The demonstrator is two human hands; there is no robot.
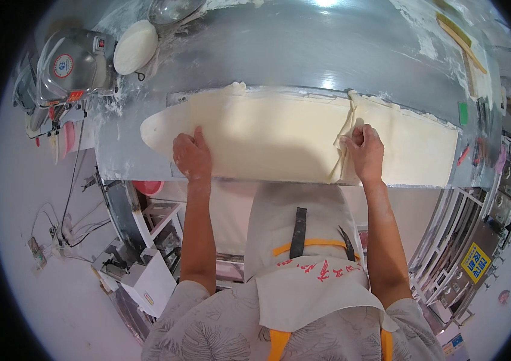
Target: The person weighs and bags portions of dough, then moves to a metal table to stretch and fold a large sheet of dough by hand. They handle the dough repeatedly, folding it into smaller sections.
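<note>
A long, pale sheet of dough (267,135) lies flat across the metal worktop in front of me, with a rounded left end. Its far edge is uneven. Near the right part, a narrow crumpled fold (344,135) runs from the far edge to the near edge. My right hand (366,153) is closed on this fold, thumb and fingers pinched together. Over the left part of the dough, my left hand (192,156) has its fingers curled in and the thumb pointing away from me. It seems to grip a layer edge there; the fingertips are partly hidden.
A grey metal machine (69,66) stands at the far left, beside a round white flour-dusted bowl (136,47). A wooden-handled brush (461,39) lies at the far right. A green scraper (463,113) and small tools sit by the right edge of the worktop (303,54).
</note>
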